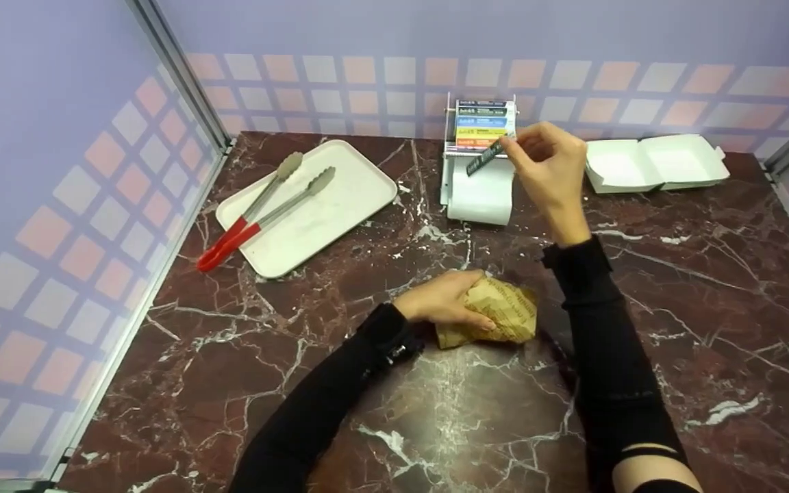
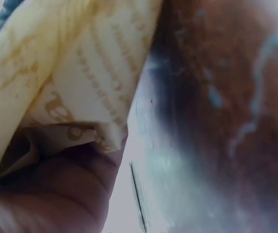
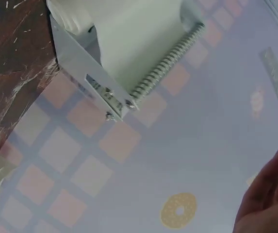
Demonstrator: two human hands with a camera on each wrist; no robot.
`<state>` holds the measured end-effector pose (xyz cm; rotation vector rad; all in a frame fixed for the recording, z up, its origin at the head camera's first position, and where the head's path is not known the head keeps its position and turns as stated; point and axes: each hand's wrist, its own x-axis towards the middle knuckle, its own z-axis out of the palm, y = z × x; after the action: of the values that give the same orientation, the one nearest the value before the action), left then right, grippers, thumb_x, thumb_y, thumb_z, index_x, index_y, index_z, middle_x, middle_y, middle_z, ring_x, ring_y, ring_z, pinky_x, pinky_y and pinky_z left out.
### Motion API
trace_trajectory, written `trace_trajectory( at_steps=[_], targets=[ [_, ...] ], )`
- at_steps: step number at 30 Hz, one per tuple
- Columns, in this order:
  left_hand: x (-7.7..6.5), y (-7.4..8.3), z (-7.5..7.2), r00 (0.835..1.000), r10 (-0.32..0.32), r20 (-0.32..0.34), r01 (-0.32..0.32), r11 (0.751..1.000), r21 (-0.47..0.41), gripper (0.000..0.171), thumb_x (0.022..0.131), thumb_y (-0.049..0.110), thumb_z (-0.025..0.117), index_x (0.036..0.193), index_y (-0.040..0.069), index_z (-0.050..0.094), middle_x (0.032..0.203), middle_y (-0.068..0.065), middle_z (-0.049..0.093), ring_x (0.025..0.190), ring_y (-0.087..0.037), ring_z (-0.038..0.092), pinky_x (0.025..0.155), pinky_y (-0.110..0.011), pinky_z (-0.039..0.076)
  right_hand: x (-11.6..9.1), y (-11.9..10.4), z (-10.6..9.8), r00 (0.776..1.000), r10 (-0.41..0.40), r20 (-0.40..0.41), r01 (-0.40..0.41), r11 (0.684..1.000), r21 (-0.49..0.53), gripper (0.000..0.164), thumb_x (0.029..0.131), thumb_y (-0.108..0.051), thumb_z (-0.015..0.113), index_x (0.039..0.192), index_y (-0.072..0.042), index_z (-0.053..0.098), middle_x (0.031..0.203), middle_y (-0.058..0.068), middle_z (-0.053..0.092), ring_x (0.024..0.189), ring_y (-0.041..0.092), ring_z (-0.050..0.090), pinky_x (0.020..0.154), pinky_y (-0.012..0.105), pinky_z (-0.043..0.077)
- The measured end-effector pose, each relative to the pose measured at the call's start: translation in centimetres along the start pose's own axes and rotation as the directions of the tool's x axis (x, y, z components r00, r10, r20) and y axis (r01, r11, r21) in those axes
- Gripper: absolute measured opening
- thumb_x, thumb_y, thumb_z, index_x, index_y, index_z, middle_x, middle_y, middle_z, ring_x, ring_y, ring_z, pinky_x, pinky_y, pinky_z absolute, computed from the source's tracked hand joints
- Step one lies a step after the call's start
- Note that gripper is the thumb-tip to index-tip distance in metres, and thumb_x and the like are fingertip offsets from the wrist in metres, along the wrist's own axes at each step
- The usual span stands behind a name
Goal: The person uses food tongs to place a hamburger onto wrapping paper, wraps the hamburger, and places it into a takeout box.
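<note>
My right hand (image 1: 550, 168) pinches one end of a short dark sticker strip (image 1: 485, 159) between thumb and fingertips. The strip slants down to the left in front of a label dispenser (image 1: 480, 195). In the right wrist view, the sticker (image 3: 277, 87) looks grey and hangs above the fingers. Lower down on the table, my left hand (image 1: 444, 298) holds a package wrapped in printed brown paper (image 1: 507, 311), thumb on the near side. Close up in the left wrist view, folds of the printed wrapper (image 2: 90, 63) hide what is inside.
Coloured label rolls (image 1: 482, 127) sit in the dispenser by the back wall. To its right lies an opened white takeaway box (image 1: 685, 159). Red-handled tongs (image 1: 230, 245) rest across a white tray (image 1: 298, 239) at the left. Panels border the marble-patterned table (image 1: 709, 308).
</note>
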<state>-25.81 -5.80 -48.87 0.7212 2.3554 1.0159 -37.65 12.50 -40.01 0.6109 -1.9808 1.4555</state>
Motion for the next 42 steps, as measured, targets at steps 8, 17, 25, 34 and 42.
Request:
trace_trajectory(
  at_steps=[8, 17, 25, 34, 42],
  targets=[
    [-0.4, 0.1, 0.0, 0.99, 0.094, -0.105, -0.077, 0.985, 0.153, 0.063, 0.084, 0.03, 0.086, 0.136, 0.01, 0.056, 0.126, -0.004, 0.067, 0.113, -0.019, 0.064, 0.103, -0.036, 0.055, -3.3, -2.3, -4.7, 0.907, 0.199, 0.372, -0.313, 0.909, 0.277, 0.015, 0.092, 0.0, 0.074, 0.092, 0.013, 0.065, 0.076, 0.009, 0.071, 0.055, 0.015, 0.065, 0.048, 0.022, 0.054],
    [-0.5, -0.2, 0.0, 0.983, 0.114, -0.147, -0.09, 0.983, 0.161, 0.064, 0.082, 0.028, 0.087, 0.136, 0.011, 0.056, 0.126, -0.004, 0.067, 0.113, -0.019, 0.064, 0.104, -0.036, 0.055, -6.9, -0.3, -6.4, 0.763, 0.257, 0.593, -0.518, 0.792, 0.323, 0.009, 0.094, 0.007, 0.065, 0.094, -0.001, 0.064, 0.071, 0.004, 0.07, 0.046, 0.013, 0.06, 0.039, 0.024, 0.05],
    [-0.6, -0.1, -0.1, 0.976, 0.136, -0.167, -0.109, 0.981, 0.163, 0.054, 0.082, 0.026, 0.087, 0.127, 0.015, 0.058, 0.118, -0.001, 0.067, 0.108, -0.017, 0.065, 0.1, -0.034, 0.056, -8.7, 0.8, -5.9, 0.719, 0.325, 0.615, -0.585, 0.76, 0.282, 0.04, 0.076, 0.019, 0.077, 0.103, -0.005, 0.059, 0.081, 0.002, 0.071, 0.049, 0.007, 0.06, 0.041, 0.02, 0.048],
    [-0.5, -0.2, 0.0, 0.975, 0.133, -0.179, -0.11, 0.985, 0.134, 0.059, 0.082, 0.025, 0.088, 0.132, 0.017, 0.058, 0.121, -0.001, 0.069, 0.11, -0.017, 0.065, 0.1, -0.035, 0.056, -9.4, 1.0, -5.2, 0.721, 0.337, 0.606, -0.529, 0.832, 0.166, 0.047, 0.076, 0.012, 0.082, 0.11, -0.005, 0.053, 0.083, 0.003, 0.066, 0.064, 0.009, 0.059, 0.051, 0.023, 0.054],
    [-0.5, -0.2, -0.1, 0.974, 0.148, -0.174, -0.12, 0.98, 0.162, 0.055, 0.081, 0.026, 0.088, 0.127, 0.017, 0.058, 0.115, 0.0, 0.068, 0.105, -0.017, 0.065, 0.094, -0.033, 0.057, -9.8, 0.8, -4.7, 0.741, 0.342, 0.578, -0.532, 0.824, 0.194, 0.054, 0.071, 0.015, 0.084, 0.104, -0.008, 0.048, 0.085, 0.001, 0.07, 0.075, 0.015, 0.068, 0.068, 0.027, 0.062]
  ],
)
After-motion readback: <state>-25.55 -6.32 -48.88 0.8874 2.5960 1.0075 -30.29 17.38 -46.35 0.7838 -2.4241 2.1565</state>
